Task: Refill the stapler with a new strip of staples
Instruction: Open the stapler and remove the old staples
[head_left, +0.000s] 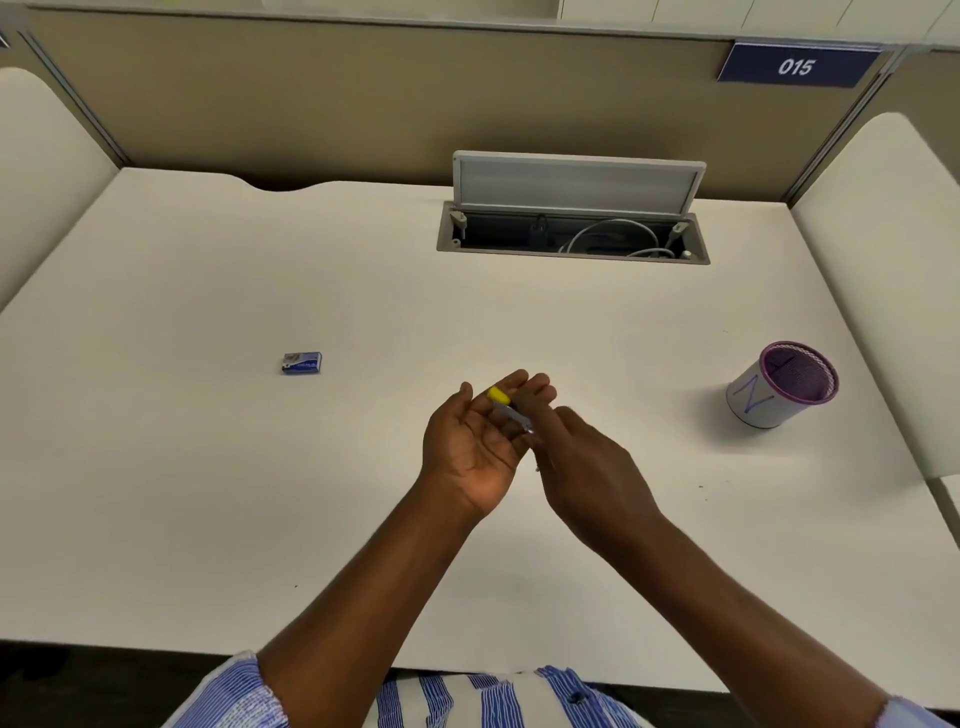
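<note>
1. Left hand (470, 447): palm up above the desk (208, 493), fingers loosely cupped, cradling the stapler (506, 405). Small unit: yellow end (500, 395) out by the fingertips, metal end back toward the palm.
2. Right hand (587, 467): touching the stapler's near metal end from the right side, fingers pinched narrow. Whether it grips the stapler's metal part or a strip of staples, I cannot tell; too small and blurred.
3. Stapler long axis: runs diagonally, near-right to far-left, roughly along the left fingers. Judgement: any loading has to go in along that axis, so the right hand must line up with it, not cross it.
4. Staple box (302, 362): flat on the desk, well apart, out beyond and to the left of the left hand. Looks closed. Left hand is nearer, but it's occupied; judgement: the right hand would have to cross over, or the stapler gets put down first.
5. Pen cup (784, 387): far right of the right hand, well apart, not in play.
6. Cable hatch (574, 208): farthest out, lid up, irrelevant.
</note>
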